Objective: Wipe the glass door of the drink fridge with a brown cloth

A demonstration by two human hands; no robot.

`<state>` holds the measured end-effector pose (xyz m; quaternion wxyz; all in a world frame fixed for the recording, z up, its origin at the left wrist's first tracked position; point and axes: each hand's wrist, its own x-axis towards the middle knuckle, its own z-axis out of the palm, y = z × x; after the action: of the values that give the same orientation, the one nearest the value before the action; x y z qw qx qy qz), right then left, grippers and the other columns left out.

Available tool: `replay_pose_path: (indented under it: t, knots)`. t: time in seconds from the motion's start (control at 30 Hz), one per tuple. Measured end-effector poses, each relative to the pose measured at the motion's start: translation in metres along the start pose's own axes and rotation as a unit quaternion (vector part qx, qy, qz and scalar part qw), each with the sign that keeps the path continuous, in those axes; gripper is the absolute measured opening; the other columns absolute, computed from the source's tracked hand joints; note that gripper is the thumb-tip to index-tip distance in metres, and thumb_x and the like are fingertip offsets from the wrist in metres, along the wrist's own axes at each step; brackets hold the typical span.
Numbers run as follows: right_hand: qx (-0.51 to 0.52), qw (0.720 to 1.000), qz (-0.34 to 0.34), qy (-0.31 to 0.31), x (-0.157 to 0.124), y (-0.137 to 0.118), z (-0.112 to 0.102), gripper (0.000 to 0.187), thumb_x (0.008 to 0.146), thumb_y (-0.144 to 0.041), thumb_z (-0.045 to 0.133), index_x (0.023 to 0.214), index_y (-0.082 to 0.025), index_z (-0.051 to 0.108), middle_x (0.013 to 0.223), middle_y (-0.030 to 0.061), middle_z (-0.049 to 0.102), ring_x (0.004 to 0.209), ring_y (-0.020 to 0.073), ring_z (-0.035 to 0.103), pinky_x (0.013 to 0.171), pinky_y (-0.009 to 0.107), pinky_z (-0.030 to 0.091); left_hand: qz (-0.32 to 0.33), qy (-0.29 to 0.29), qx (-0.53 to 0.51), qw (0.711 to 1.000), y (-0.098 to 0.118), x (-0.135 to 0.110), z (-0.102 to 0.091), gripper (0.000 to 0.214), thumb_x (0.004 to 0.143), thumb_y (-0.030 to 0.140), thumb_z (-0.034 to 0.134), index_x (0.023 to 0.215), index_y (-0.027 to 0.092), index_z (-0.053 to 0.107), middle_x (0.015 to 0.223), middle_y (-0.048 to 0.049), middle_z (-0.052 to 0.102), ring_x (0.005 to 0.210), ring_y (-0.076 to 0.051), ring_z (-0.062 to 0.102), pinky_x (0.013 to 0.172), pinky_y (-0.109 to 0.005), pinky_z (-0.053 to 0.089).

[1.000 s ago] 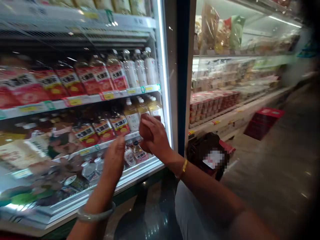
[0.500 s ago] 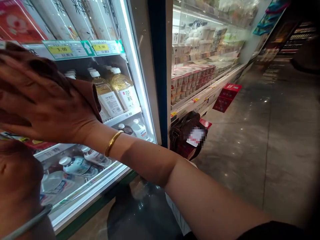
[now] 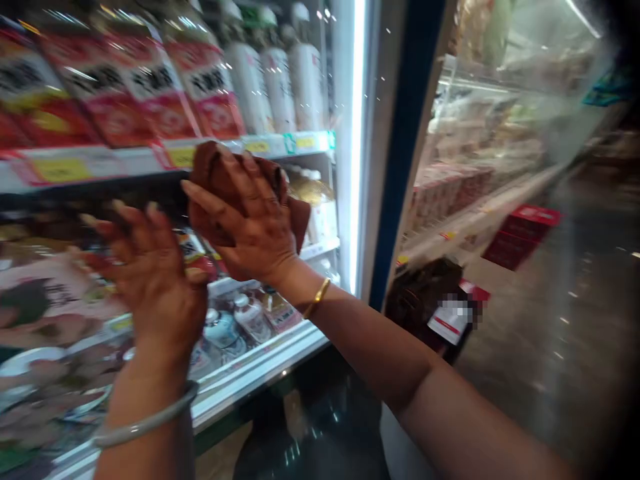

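Observation:
My right hand (image 3: 260, 233), with a gold bangle on its wrist, presses a bunched brown cloth (image 3: 205, 167) against the glass door (image 3: 165, 177) of a lit drinks cooler. Its fingers are spread over the cloth. To its left, my left hand (image 3: 155, 273) is raised with fingers apart and holds nothing; a pale bangle (image 3: 150, 427) circles that wrist. Whether the left palm touches the glass, I cannot tell. Behind the glass stand bottles with pink-and-red labels (image 3: 155, 93) and white bottles (image 3: 280, 83).
A blue door-side post (image 3: 407, 133) borders the cooler on the right. Past it, an open chilled case (image 3: 465, 173) runs along the aisle. A dark bag (image 3: 425, 287) hangs low beside it, near a red box-shaped sign (image 3: 523, 233). The shiny floor (image 3: 540, 387) lies to the right.
The view has swung left and the hands show farther right in it. The cloth stays under my right hand. My left hand, mostly out of frame before, now shows fully with fingers spread.

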<state>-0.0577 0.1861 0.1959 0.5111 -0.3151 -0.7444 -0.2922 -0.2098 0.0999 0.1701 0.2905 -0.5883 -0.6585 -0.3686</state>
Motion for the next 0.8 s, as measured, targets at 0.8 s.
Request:
replay_pose_path:
  t: [0.8]
  knots:
    - [0.200, 0.968, -0.147, 0.044, 0.037, -0.051, 0.016, 0.061, 0.096, -0.045, 0.060, 0.155, -0.036, 0.044, 0.171, 0.0061, 0.030, 0.161, 0.0328, 0.024, 0.131, 0.060, 0.021, 0.023, 0.085, 0.020, 0.996, -0.026, -0.028, -0.034, 0.086, 0.098, 0.072, 0.010, 0.168, 0.023, -0.001, 0.175, -0.0123, 0.006, 0.163, -0.027, -0.001, 0.132, -0.055, 0.000]
